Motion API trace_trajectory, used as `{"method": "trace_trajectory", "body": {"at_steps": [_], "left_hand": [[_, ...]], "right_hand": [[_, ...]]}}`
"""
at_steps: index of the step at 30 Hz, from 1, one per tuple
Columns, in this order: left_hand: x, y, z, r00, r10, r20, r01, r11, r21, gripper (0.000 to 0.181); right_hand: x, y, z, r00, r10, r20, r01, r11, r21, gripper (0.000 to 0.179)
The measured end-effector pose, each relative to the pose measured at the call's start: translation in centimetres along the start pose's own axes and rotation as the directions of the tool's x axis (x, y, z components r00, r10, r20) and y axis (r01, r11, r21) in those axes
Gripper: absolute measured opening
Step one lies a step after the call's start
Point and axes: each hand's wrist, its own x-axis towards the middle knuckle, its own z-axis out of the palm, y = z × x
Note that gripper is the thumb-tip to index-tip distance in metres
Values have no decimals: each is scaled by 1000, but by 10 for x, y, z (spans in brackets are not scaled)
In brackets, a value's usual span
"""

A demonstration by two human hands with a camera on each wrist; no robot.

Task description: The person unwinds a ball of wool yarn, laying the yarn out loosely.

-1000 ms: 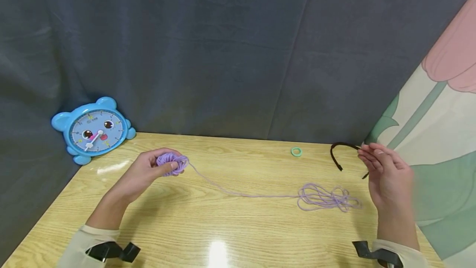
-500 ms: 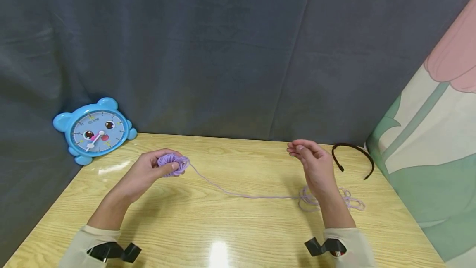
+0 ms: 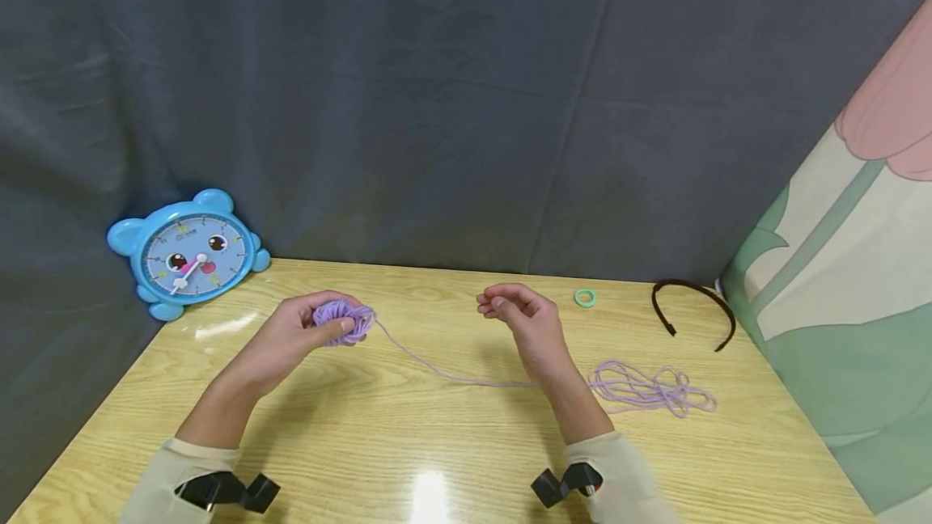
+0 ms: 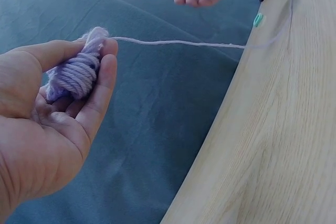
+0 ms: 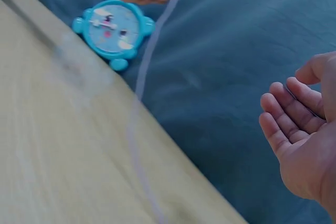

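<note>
In the head view my left hand (image 3: 291,338) holds a small wound ball of lilac yarn (image 3: 342,320) above the table's left half. The left wrist view shows the yarn ball (image 4: 76,76) between thumb and fingers, its wraps lying side by side. From it a single yarn strand (image 3: 437,372) runs down and right to a loose heap of yarn loops (image 3: 648,388) on the tabletop. My right hand (image 3: 531,338) is over the middle of the table, palm facing left, fingers relaxed. It holds nothing; in the right wrist view its fingers (image 5: 294,111) are loosely bent.
A blue bear-shaped clock (image 3: 192,253) leans at the back left against the dark curtain (image 3: 408,103). Towards the back right lie a small green ring (image 3: 585,297) and a black headband (image 3: 692,288). A flower-patterned cloth (image 3: 837,265) hangs at the right.
My right hand has swept left from near the headband to the middle of the table, passing over the loose yarn. The left hand stays in place with the yarn ball.
</note>
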Motion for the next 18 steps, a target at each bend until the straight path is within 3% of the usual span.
{"method": "trace_trajectory", "body": {"at_steps": [12, 18], "left_hand": [[-2, 0, 0, 1000, -4, -6, 4, 1000, 2, 38], [-1, 1, 0, 1000, -2, -6, 2, 1000, 13, 38]], "right_hand": [[-1, 33, 61, 982, 95, 166, -88, 995, -45, 26], [-8, 43, 76, 955, 122, 270, -111, 992, -54, 27]]}}
